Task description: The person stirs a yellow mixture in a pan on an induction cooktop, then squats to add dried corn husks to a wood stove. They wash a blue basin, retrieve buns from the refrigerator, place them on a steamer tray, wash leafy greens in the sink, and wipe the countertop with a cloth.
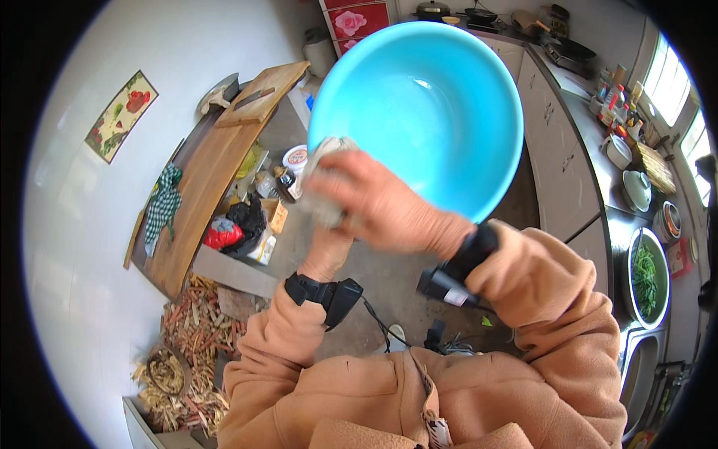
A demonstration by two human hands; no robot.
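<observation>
A large light-blue plastic basin [392,112] is held up before me, its hollow facing me. My right hand [381,202] is shut on a greyish-white cloth [331,196] at the basin's near left rim, and its fingers are blurred. My left hand [330,250] is below the cloth at that same rim and seems to bear the basin. Its fingers are mostly hidden behind the cloth and my right hand. Inside, the basin looks smooth and holds a bright glint near its bottom.
On the left, a wooden table [196,185] carries a cutting board [258,101] with a knife [255,97]. Corncobs [202,325] lie heaped below. The right counter [594,118] bears bottles, pots and a bowl of green vegetables [645,280] beside a sink [639,370].
</observation>
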